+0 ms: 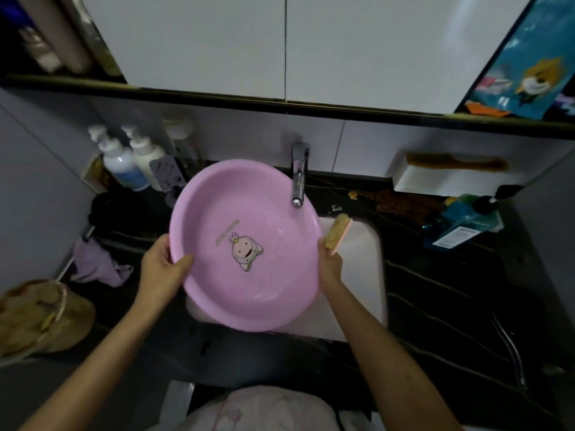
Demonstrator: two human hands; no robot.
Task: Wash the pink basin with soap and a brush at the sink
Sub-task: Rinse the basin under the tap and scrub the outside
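The fingers of the left hand (161,269) are clamped on the left rim of the round pink plastic basin (264,275), thumb lying inside the bowl and the rest hidden under the rim. The fingers of the right hand (329,262) are curled round the pink-backed scrub brush (337,233), its tan bristles facing up; that hand sits against the basin's right rim, though whether it also grips the rim cannot be told.

The basin is held tilted over the white rectangular sink (357,275), covering most of it, with a cartoon sticker on its floor. Its far rim lies just under the spout of the chrome faucet (299,175).

The sink is set in a dark marbled counter (451,306) against a pale tiled wall, with white wall cabinet doors (217,42) overhead.

On the left, two white pump bottles (124,163) stand side by side at the wall, close to the basin's far-left edge. A crumpled lilac cloth (99,262) lies just beside the left hand, and a straw-coloured woven thing (40,315) lies beyond it.

On the right, well apart from the basin, lie one blue bottle (460,225) and one white box (448,181) with one brown comb (457,163) on top. A bare stretch of counter lies between these and the sink.
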